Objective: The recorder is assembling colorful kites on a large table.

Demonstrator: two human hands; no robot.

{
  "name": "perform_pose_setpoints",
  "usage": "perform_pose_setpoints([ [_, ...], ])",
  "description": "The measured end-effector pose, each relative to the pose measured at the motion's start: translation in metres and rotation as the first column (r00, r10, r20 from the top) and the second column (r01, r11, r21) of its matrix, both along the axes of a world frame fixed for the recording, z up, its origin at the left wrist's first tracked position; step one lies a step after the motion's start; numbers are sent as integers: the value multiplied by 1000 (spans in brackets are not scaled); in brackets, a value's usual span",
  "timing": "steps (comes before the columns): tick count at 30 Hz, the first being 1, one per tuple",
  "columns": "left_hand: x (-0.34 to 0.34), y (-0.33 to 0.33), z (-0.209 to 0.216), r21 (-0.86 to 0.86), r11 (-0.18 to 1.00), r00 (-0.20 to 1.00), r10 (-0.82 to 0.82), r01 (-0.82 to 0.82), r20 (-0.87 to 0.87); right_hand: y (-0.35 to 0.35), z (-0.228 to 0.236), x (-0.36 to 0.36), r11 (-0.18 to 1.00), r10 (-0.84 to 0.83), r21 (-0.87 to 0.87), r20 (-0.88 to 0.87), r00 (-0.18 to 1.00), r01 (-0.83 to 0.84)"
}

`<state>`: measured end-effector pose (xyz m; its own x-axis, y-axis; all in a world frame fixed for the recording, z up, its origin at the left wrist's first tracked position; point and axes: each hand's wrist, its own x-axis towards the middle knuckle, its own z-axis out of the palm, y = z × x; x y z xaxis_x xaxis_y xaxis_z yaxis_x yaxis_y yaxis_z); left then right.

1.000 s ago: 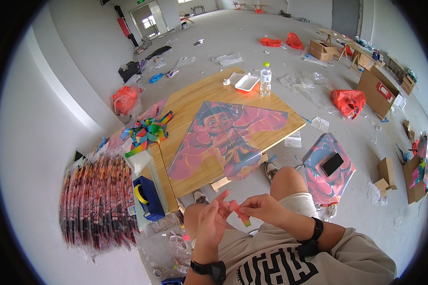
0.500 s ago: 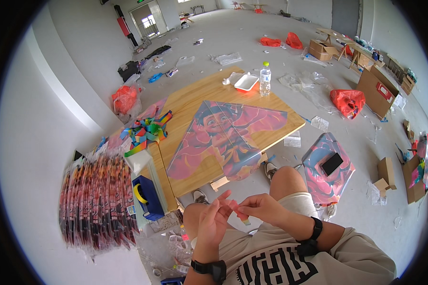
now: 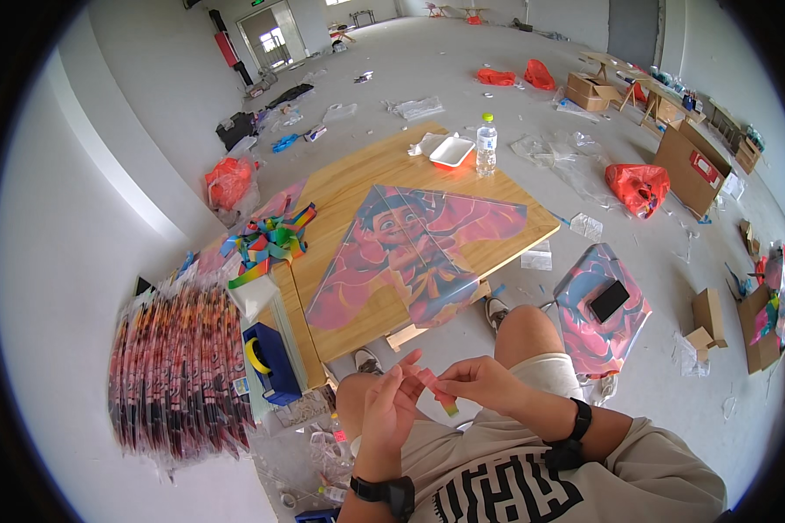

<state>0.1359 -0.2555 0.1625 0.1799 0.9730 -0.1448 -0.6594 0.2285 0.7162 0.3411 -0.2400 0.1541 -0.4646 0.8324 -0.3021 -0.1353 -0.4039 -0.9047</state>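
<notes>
My left hand [image 3: 387, 410] and my right hand [image 3: 480, 382] meet in front of my chest, above my knees. Between their fingertips they pinch a small folded pink strip with a green and yellow end [image 3: 438, 389]. Just beyond my knees lies a triangular kite [image 3: 414, 248] printed with a cartoon figure, spread flat on a low wooden table [image 3: 358, 187].
A blue tape dispenser [image 3: 270, 362] and a pile of colourful ribbons [image 3: 269, 240] sit at the table's left end. A stack of packed kites [image 3: 179, 370] lies left of it. A water bottle [image 3: 487, 144] and white tray [image 3: 452, 151] stand at the far edge. Another kite with a phone [image 3: 609, 301] lies right.
My hands have kept the strip between them and shifted only slightly; the fingers of my left hand have straightened a little.
</notes>
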Motion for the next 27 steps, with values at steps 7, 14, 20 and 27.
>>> perform_pose_setpoints([
  [7,-1,1,1,-17,1000,1000,5,-5,-5,0,3,1,1000,12,12,13,1000,-12],
  [14,-1,2,-1,-34,999,1000,12,-12,-3,0,-1,1,999,25,24,21,999,-26],
  [20,-2,2,-1,-38,999,1000,17,-17,-17,0,2,0,1000,17,6,8,1000,-17],
  [27,-3,2,-2,-34,999,999,17,-19,-34,0,0,1,999,30,25,8,1000,-30],
])
